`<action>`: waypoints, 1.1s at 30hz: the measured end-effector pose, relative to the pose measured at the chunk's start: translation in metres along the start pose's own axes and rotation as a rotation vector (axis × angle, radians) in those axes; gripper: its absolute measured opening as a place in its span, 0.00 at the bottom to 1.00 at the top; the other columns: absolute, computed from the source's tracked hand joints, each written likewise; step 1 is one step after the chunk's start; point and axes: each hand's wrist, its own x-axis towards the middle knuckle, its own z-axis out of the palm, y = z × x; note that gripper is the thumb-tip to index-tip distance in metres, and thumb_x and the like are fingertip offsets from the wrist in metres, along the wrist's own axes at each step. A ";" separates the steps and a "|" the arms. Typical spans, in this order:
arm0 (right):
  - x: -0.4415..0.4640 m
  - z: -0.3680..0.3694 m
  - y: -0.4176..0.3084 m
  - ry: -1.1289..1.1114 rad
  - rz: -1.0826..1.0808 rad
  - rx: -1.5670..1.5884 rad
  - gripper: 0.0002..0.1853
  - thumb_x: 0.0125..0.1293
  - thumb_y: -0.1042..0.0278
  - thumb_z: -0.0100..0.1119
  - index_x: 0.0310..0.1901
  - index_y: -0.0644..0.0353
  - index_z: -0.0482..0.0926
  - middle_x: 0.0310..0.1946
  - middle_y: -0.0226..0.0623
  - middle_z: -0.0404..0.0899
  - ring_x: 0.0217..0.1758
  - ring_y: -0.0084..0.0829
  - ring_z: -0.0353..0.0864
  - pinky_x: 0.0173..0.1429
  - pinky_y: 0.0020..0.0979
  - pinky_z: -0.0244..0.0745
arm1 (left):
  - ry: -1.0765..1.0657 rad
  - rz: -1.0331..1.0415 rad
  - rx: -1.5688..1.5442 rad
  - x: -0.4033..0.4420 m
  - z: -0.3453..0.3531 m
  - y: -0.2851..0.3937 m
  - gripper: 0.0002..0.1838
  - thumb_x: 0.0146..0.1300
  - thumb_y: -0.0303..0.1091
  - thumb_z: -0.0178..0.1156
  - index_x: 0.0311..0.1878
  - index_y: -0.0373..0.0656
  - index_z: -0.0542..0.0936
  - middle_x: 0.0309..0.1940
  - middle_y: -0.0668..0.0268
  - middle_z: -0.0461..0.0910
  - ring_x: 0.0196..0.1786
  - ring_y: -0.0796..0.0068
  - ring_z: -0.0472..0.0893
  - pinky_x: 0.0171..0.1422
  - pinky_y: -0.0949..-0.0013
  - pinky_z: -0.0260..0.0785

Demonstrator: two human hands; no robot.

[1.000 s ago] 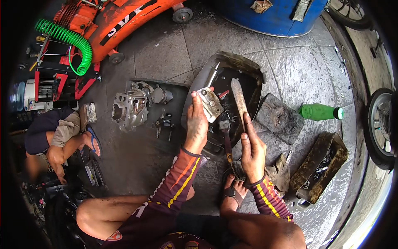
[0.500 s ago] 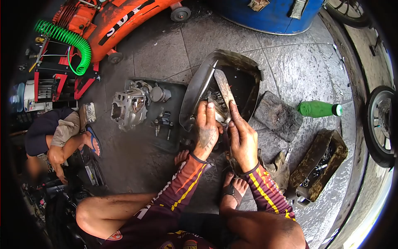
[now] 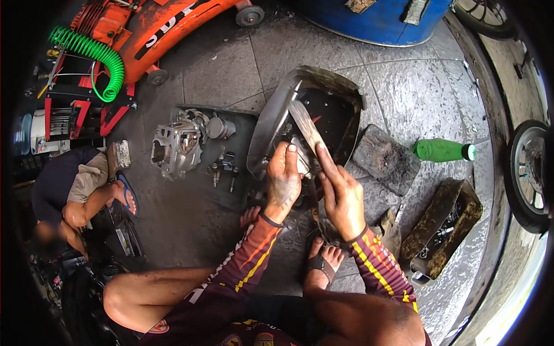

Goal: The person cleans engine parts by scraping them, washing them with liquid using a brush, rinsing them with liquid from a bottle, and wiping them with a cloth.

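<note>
Over a dark, dirty basin (image 3: 266, 118), my left hand (image 3: 284, 181) is closed around a greyish metal part (image 3: 301, 151), thumb on top; most of the part is covered by my fingers. My right hand (image 3: 348, 205) grips a long flat strip (image 3: 304, 122) with a worn, pale face, its index finger stretched along it. The strip's rounded far end points up and left over the basin, and its lower end lies under my right hand. Whether the strip touches the metal part I cannot tell. Dark liquid or grime covers the basin's bottom.
Left of the basin, a dark tray (image 3: 245, 124) bears an engine casting (image 3: 176, 151), a piston (image 3: 220, 128) and small parts. To the right are a blackened block (image 3: 385, 160), a green bottle (image 3: 440, 150) and a grimy parts box (image 3: 444, 228). Another person (image 3: 72, 184) crouches at left.
The strip in my right hand has shifted left and tilts further left. My right hand has moved slightly right and down. My left hand still holds the metal part.
</note>
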 end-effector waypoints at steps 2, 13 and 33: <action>0.007 -0.002 -0.003 -0.035 0.016 -0.002 0.31 0.67 0.74 0.55 0.71 0.42 0.67 0.28 0.48 0.73 0.28 0.51 0.78 0.34 0.46 0.75 | 0.018 0.112 0.057 0.003 -0.002 -0.006 0.18 0.77 0.44 0.47 0.35 0.40 0.74 0.22 0.69 0.74 0.22 0.81 0.72 0.25 0.71 0.66; -0.001 -0.007 -0.001 -0.029 0.029 0.026 0.31 0.65 0.77 0.56 0.70 0.45 0.69 0.31 0.50 0.76 0.31 0.52 0.80 0.37 0.45 0.76 | -0.042 0.030 0.065 0.017 -0.009 0.021 0.17 0.76 0.42 0.49 0.35 0.39 0.74 0.19 0.62 0.73 0.23 0.73 0.73 0.29 0.64 0.66; -0.027 -0.005 0.015 -0.015 -0.023 0.055 0.32 0.65 0.78 0.57 0.71 0.45 0.68 0.32 0.50 0.77 0.32 0.52 0.81 0.38 0.45 0.77 | -0.018 -0.060 -0.183 0.038 -0.023 0.035 0.17 0.76 0.46 0.49 0.40 0.43 0.76 0.24 0.69 0.78 0.18 0.85 0.72 0.17 0.82 0.60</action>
